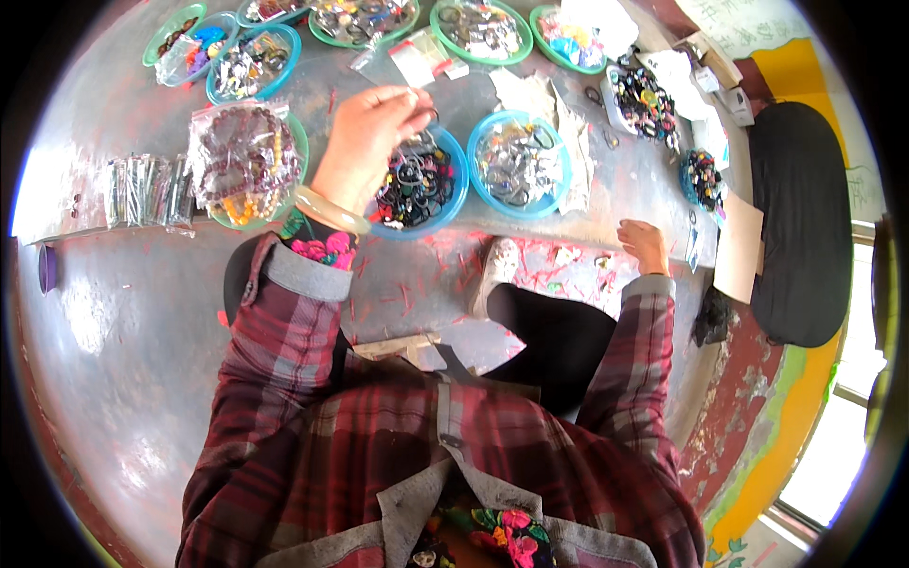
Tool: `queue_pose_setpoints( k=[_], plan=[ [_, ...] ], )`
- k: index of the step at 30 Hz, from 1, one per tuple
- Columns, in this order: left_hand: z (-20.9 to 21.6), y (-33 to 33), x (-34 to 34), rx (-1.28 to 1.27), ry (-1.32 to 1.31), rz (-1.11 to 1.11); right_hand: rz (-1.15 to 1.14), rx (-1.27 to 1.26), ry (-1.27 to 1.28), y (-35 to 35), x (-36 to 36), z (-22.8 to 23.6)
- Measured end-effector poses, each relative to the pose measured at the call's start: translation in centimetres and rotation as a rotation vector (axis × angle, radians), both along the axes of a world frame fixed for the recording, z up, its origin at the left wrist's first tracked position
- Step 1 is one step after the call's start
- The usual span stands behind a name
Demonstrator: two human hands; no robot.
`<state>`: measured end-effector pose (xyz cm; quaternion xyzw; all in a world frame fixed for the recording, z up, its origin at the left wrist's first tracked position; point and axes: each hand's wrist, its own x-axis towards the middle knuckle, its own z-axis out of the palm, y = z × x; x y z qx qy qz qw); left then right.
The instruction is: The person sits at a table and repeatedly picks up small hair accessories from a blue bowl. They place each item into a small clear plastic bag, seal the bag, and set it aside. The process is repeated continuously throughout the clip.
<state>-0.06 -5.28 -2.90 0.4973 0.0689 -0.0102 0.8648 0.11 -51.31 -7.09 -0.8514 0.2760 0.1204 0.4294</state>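
Note:
My left hand (367,133) is raised over a blue basket (460,175) filled with small, mostly black hair ties (417,185). Its fingertips are pinched together, and a tiny dark loop shows at them, too small to name. A pale bangle (331,210) circles that wrist. Lower on the right, my right hand (646,246) hangs near the table's front edge, fingers loosely bent and slightly apart, with nothing visible in them. Close by on the table is a second blue basket (568,175) of clear-bagged small accessories (519,163).
A bag of beaded bracelets (244,156) lies on a green basket at left, beside slim clear packets (151,192). Several baskets line the back, including a green one (437,43). A white basket (615,114) stands right, near a black padded stool (800,222). Red scraps litter the floor.

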Motion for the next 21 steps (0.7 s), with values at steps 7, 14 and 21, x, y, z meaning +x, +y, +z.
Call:
queue_pose_setpoints(
  k=[7, 14, 21],
  plan=[
    [1.1, -0.7, -0.3, -0.124, -0.005, -0.090, 0.301, 0.750, -0.356, 19.7, 1.6, 7.1],
    [2.6, -0.4, -0.7, -0.167, -0.009, -0.096, 0.455, 0.919, -0.284, 27.7, 2.9, 8.1],
    [3.3, 0.1, -1.0, -0.205, -0.012, -0.072, 0.423, 0.905, -0.321, 29.9, 3.4, 8.5]
  ],
)
